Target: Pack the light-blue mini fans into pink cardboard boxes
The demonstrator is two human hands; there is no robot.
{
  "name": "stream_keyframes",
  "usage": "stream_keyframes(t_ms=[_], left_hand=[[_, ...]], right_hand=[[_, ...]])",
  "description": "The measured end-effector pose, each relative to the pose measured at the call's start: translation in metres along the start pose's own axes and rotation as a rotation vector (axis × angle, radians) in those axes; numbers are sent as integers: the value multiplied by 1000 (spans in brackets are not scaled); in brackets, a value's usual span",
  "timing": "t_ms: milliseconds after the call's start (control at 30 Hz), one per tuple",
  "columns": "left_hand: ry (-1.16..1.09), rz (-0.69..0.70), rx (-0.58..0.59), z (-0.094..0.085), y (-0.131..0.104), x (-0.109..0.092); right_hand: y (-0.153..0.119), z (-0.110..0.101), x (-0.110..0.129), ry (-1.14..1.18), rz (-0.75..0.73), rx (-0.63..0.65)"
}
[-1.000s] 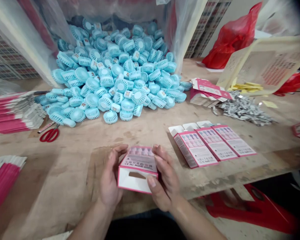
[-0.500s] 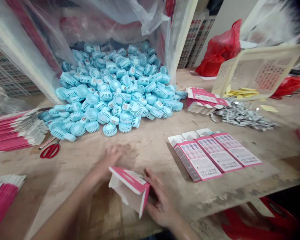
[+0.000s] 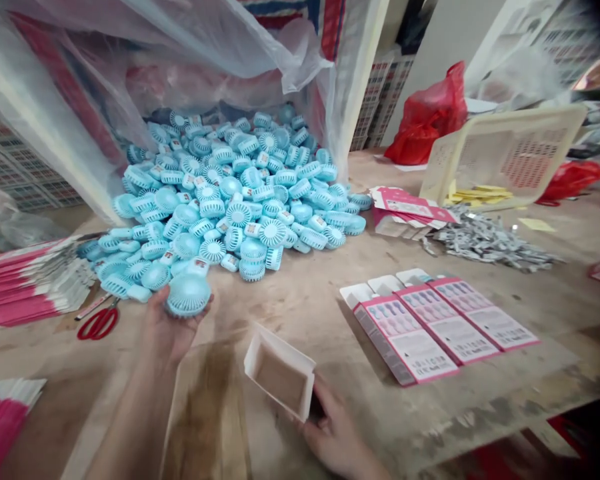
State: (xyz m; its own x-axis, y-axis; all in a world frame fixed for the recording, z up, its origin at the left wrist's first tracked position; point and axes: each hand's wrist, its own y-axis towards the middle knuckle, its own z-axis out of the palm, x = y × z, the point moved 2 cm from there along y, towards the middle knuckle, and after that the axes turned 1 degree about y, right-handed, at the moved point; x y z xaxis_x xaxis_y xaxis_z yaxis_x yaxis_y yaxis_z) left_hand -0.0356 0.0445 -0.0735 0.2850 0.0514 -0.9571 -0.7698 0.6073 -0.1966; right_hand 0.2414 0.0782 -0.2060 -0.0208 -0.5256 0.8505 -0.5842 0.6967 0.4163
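Observation:
A light blue handheld fan [image 3: 187, 295] rests in my left hand [image 3: 173, 337], its fingers curled round the sides, just in front of a big heap of like fans [image 3: 250, 193]. My right hand [image 3: 333, 423] grips a small cardboard box [image 3: 280, 377] by its right side. The box is tilted with its opening towards me, and the inside shows bare brown and white card. To the right of it lie three pink and white printed boxes [image 3: 433, 327] side by side, their end flaps sticking out at the far side.
At the left are red-handled scissors [image 3: 99, 323] beside stacked flat pink cartons [image 3: 35, 280]. A pile of small grey pieces [image 3: 490, 240] lies at the right, near a cream plastic basket [image 3: 510, 157] with yellow slips. Red plastic bags [image 3: 425, 123] stand behind.
My left hand has moved left and picked up a fan from the front of the heap. In my right hand, the box has turned so its opening faces up towards me.

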Motion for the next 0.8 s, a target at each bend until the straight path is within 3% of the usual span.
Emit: stream_keyframes(t_ms=[100, 200, 267, 367, 433, 533, 633, 700, 800], left_hand=[[-273, 114, 186, 3, -45, -12], [-235, 235, 509, 19, -73, -21], [-48, 331, 710, 32, -82, -24], [446, 394, 849, 40, -88, -19], [666, 423, 836, 32, -89, -10], [699, 422, 740, 11, -88, 9], [617, 116, 790, 5, -83, 36], [589, -34, 746, 20, -72, 53], [526, -69, 587, 68, -53, 78]], right_hand=[[3, -1, 3, 25, 22, 36], [1, -1, 1, 44, 83, 69], [-1, 0, -1, 61, 112, 99], [-2, 1, -2, 93, 143, 138], [0, 2, 0, 108, 144, 140], [6, 2, 10, 93, 85, 175], [17, -9, 24, -9, 65, 260], [27, -29, 34, -171, 73, 359], [44, -74, 53, -474, -131, 440]])
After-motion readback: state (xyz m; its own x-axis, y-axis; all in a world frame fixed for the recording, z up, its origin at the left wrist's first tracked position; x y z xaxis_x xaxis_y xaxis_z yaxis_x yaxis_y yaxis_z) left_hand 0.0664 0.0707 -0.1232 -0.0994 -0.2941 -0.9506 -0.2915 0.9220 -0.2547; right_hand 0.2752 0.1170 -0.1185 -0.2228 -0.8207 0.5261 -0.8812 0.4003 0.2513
